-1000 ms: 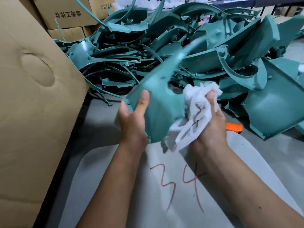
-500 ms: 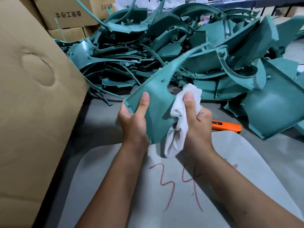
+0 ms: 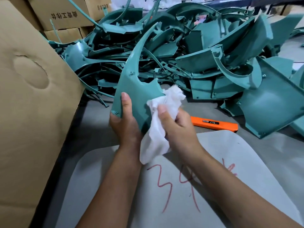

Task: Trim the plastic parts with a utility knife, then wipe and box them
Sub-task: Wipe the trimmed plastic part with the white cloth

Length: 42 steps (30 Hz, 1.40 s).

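Teal plastic part [image 3: 138, 89] stands upright, its lower edge gripped by the left hand [image 3: 125, 124], thumb flat on its face. The right hand [image 3: 179, 129] curls its fingers [image 3: 162, 112] round a white rag [image 3: 158, 129] touching the part; an orange utility knife [image 3: 213, 125] lies just beyond them.

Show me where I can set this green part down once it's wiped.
Bare grey table shows between the cardboard box and the left hand. The pale sheet marked 34 is free near the right hand, below the orange knife. Behind, the pile of green parts is crowded.
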Each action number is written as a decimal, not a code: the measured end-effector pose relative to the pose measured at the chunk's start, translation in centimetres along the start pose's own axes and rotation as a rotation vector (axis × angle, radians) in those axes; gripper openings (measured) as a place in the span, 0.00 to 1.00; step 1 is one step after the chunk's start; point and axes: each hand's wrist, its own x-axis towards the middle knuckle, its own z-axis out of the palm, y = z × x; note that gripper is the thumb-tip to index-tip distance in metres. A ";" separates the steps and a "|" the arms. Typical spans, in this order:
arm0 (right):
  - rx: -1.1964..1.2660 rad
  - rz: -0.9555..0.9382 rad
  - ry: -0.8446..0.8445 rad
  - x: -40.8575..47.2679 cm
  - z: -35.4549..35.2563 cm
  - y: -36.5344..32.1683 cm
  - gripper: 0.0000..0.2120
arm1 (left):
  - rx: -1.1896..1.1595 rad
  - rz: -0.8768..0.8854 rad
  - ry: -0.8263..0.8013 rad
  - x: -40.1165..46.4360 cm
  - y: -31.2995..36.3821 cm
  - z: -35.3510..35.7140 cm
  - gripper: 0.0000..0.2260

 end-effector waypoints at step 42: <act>0.271 0.191 0.143 2.1 -2.5 -0.6 0.12 | -0.152 0.227 -0.184 -0.6 -0.5 0.2 0.04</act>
